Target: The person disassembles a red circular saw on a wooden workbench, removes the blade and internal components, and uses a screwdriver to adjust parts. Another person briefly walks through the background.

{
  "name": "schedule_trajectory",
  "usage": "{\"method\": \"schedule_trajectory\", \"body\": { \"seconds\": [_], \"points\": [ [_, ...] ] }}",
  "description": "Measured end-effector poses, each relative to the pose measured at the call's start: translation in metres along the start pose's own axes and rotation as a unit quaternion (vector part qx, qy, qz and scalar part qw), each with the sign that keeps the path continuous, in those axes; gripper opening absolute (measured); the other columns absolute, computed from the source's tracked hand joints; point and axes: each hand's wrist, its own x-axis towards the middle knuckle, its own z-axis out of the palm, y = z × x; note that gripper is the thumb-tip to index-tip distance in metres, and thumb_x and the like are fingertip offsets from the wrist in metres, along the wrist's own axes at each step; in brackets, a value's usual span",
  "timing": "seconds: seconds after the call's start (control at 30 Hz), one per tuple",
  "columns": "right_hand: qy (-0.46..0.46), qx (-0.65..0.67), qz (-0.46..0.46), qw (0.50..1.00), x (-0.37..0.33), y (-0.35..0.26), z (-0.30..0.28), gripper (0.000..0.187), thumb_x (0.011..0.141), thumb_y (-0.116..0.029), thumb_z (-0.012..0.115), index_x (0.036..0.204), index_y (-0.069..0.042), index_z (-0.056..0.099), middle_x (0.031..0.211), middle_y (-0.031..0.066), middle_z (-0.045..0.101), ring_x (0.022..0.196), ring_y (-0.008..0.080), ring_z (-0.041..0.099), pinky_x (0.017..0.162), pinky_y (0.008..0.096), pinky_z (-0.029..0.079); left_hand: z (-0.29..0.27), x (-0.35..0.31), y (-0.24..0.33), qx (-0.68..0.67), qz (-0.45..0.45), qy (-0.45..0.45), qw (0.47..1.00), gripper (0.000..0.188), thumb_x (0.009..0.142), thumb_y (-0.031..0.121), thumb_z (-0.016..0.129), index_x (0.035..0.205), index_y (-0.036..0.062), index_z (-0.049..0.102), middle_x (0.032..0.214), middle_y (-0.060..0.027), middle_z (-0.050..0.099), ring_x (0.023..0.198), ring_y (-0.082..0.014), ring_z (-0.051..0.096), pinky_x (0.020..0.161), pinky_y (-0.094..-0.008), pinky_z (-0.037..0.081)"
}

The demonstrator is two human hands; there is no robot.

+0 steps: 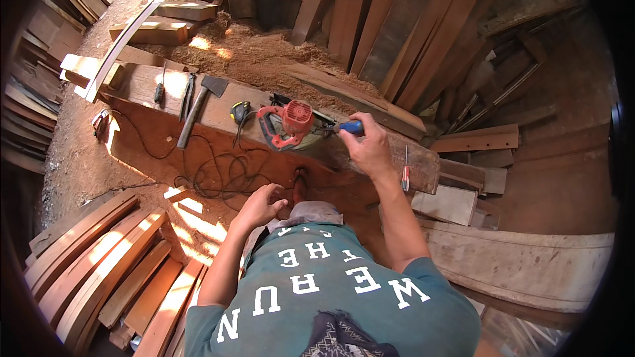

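Near the frame's centre, the right hand (370,147) has its fingers closed on a blue-handled tool (352,127), just right of the red saw (297,117); lower down, the left hand (264,205) curls loosely, empty.

Right hand (369,145) holding blue-handled tool (352,128), red circular saw (297,117) on plank (217,109), loosely curled left hand (262,206)

carpentry workshop: planks (351,9), sawdust (264,49), power saw (297,117)
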Motion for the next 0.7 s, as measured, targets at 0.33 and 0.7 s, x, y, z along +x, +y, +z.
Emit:
{"method": "schedule_trajectory", "body": {
  "seconds": [0.33, 0.7],
  "points": [
    [-0.163, 0.051, -0.020, 0.985, 0.047, 0.030, -0.010, 0.035, 0.092, -0.015, 0.083, 0.121, -0.006, 0.068, 0.110, 0.0231, 0.075, 0.101, 0.0472, 0.073, 0.086, 0.0515, 0.059, 0.031, 0.083, -0.023, 0.025, -0.059, 0.044, 0.997, 0.049, 0.096, 0.026, 0.080, 0.134, -0.0022, 0.068, 0.122, -0.0248, 0.076, 0.115, -0.0390, 0.075, 0.099, -0.0463, 0.059],
    [-0.225, 0.070, -0.152, 0.960, 0.063, 0.023, 0.023, 0.037, 0.091, -0.012, 0.083, 0.124, -0.005, 0.068, 0.116, 0.0193, 0.076, 0.107, 0.0417, 0.074, 0.092, 0.0479, 0.060, 0.028, 0.125, -0.051, -0.162, -0.154, 0.191, 0.956, 0.038, 0.101, 0.021, 0.077, 0.128, -0.0055, 0.071, 0.114, -0.0151, 0.080, 0.107, -0.0221, 0.075, 0.097, -0.0368, 0.058]
  ]
}}
